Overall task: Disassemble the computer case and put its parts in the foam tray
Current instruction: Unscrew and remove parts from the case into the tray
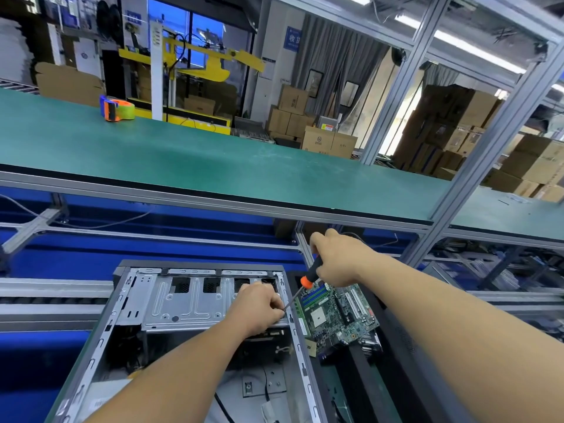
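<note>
While the right hand (pixel 332 261) grips the screwdriver (pixel 308 277), the left hand (pixel 259 306) curls, pinching its tip at the computer case's (pixel 122 300) right edge; motherboard (pixel 335 319) just beside.

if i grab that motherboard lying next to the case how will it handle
The motherboard probably lifts as a stiff, light plate. Likely fragile: bare slots and small parts cover its face, so edges look safest. It seems to lie tilted on the black tray, so a push may rock it.

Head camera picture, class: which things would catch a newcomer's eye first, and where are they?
The open computer case at bottom centre, where the right hand holds an orange-and-black screwdriver slanting down to the left hand at the case's right edge. Beside it on the right lies a green motherboard. Far left on the green shelf sits an orange tape dispenser.
</note>
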